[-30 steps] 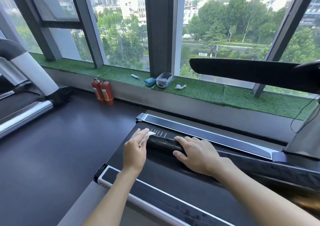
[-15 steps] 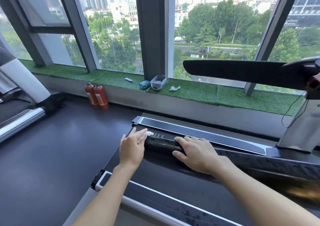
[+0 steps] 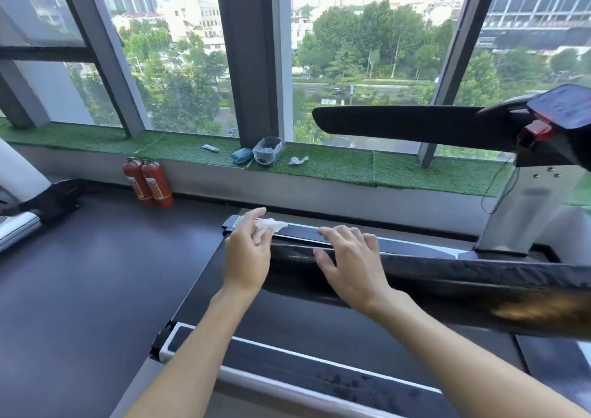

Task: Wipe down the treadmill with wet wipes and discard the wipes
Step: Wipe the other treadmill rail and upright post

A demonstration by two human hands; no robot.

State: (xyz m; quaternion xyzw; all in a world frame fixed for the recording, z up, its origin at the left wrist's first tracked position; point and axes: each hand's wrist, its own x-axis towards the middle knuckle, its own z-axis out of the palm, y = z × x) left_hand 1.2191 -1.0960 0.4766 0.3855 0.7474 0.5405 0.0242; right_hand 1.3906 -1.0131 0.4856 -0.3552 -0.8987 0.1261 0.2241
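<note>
A black treadmill fills the lower right; its far side rail (image 3: pixel 367 241) runs behind my hands and its near rail (image 3: pixel 287 363) lies below my arms. My left hand (image 3: pixel 248 254) holds a crumpled white wet wipe (image 3: pixel 271 224) in its fingertips, over the rear end of the far rail. My right hand (image 3: pixel 347 265) rests palm down, fingers spread, on a black padded handrail (image 3: pixel 447 277) that crosses the belt. A blue wipes packet (image 3: pixel 241 155) and a bin lined with a plastic bag (image 3: pixel 268 150) stand on the window sill.
The green-turf sill (image 3: pixel 399 171) also carries a used white wipe (image 3: pixel 298 160) and a small tube (image 3: pixel 210 148). Two red fire extinguishers (image 3: pixel 147 182) stand on the dark floor (image 3: pixel 96 273). Another treadmill (image 3: pixel 19 222) sits at the left edge. The console (image 3: pixel 559 113) and far handrail (image 3: pixel 399 125) jut out at the right.
My left hand has lifted and moved back toward the far rail's end, with the wipe now sticking out from its fingertips. The right hand stays on the padded handrail.
</note>
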